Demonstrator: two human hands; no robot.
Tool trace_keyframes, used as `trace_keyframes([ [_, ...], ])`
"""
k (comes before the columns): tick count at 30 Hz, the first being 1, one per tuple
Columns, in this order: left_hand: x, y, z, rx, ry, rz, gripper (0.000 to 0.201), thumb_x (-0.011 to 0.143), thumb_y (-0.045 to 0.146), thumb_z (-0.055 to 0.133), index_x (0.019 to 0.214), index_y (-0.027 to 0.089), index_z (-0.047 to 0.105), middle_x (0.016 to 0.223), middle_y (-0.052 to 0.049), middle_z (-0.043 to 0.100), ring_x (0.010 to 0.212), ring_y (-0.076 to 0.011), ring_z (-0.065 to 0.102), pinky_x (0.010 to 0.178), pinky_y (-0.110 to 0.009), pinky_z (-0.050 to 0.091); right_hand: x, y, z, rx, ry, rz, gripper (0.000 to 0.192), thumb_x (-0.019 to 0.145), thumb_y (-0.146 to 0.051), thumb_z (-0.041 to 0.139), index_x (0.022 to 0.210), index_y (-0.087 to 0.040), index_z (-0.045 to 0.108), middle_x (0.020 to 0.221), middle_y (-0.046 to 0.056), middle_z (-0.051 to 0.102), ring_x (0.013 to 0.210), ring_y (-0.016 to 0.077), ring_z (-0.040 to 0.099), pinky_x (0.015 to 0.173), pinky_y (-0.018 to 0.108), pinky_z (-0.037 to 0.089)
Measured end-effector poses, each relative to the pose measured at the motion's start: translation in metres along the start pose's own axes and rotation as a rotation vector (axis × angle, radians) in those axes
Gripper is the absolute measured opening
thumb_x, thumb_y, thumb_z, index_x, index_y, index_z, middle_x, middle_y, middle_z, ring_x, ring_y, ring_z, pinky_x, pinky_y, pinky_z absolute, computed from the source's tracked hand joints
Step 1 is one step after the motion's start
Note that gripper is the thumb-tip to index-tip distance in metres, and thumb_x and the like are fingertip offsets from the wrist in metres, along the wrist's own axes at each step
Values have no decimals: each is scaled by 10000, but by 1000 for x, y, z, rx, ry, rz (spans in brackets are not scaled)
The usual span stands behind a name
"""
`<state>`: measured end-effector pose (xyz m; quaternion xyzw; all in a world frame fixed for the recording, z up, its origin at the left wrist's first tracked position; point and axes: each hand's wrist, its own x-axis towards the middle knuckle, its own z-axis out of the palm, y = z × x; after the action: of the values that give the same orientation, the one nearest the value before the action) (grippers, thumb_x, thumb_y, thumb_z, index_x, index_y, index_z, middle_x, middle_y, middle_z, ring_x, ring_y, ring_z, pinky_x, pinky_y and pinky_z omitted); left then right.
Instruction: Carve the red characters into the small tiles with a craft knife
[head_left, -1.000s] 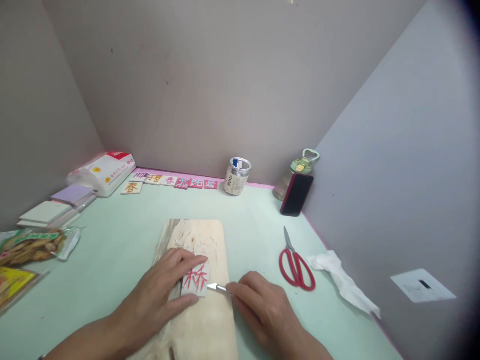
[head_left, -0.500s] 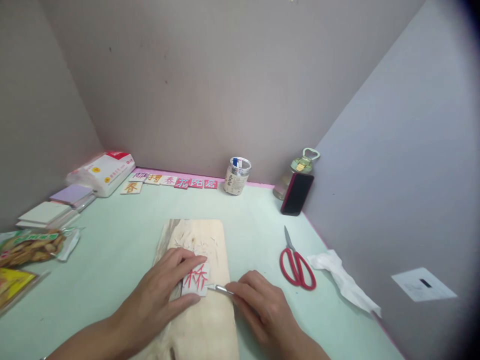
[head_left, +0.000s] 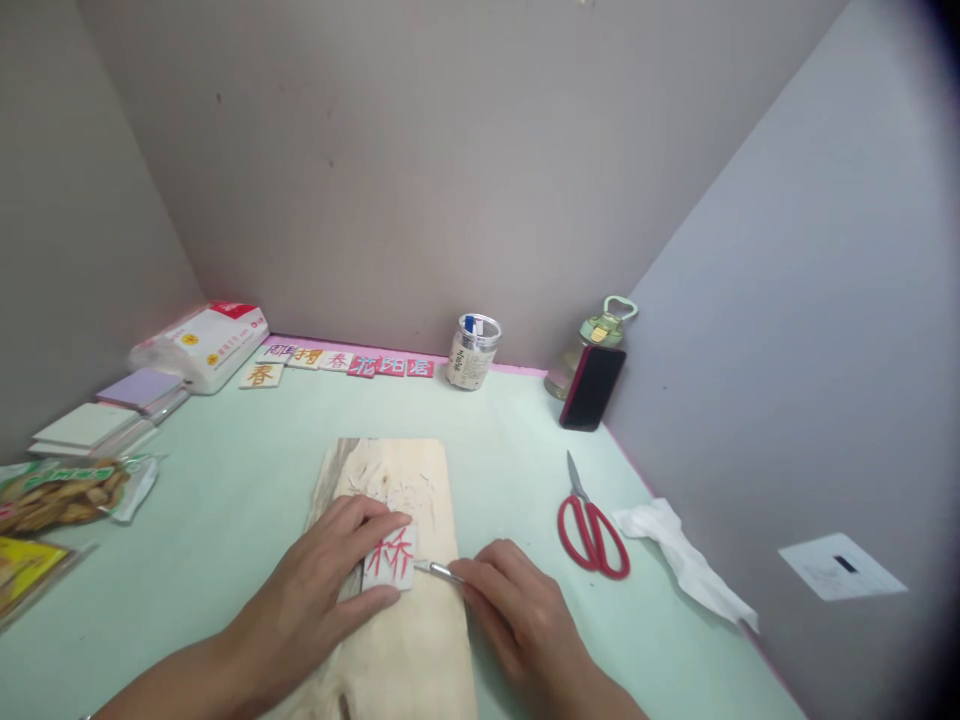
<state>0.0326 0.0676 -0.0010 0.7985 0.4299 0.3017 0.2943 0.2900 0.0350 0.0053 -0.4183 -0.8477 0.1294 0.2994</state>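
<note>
Right now the left hand [head_left: 322,580] presses flat on a small tile [head_left: 390,558] with red strokes, lying on the wooden board [head_left: 420,640]. The right hand [head_left: 510,610], closed around a slim knife [head_left: 436,570], sits at the tile's three o'clock, blade pointing toward nine, tip at the tile's edge.

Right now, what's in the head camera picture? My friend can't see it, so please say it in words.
The left hand presses a small white block with a red carved character onto a wooden board, while the right hand holds a thin knife at the block's edge. Red scissors, a crumpled tissue and a phone sit to the right on a pale green table.
</note>
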Motion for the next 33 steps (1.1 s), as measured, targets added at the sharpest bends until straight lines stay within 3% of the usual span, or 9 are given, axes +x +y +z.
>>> trace_keyframes([
  [24, 0, 0, 2, 11, 9, 31, 391, 923, 245, 607, 1299, 338, 553, 1196, -30, 587, 1137, -229, 544, 989, -338, 470, 5, -1, -11, 221, -148, 177, 251, 1039, -210, 457, 1113, -232, 696, 866, 54, 600, 794, 186, 587, 683, 282, 470],
  [33, -1, -2, 3, 7, -2, 33, 386, 932, 241, 598, 1300, 342, 537, 1208, -27, 565, 1149, -231, 525, 1001, -346, 445, 4, -1, -5, 182, -89, 140, 261, 1027, -145, 443, 1102, -205, 686, 856, 59, 588, 777, 184, 587, 668, 278, 457],
])
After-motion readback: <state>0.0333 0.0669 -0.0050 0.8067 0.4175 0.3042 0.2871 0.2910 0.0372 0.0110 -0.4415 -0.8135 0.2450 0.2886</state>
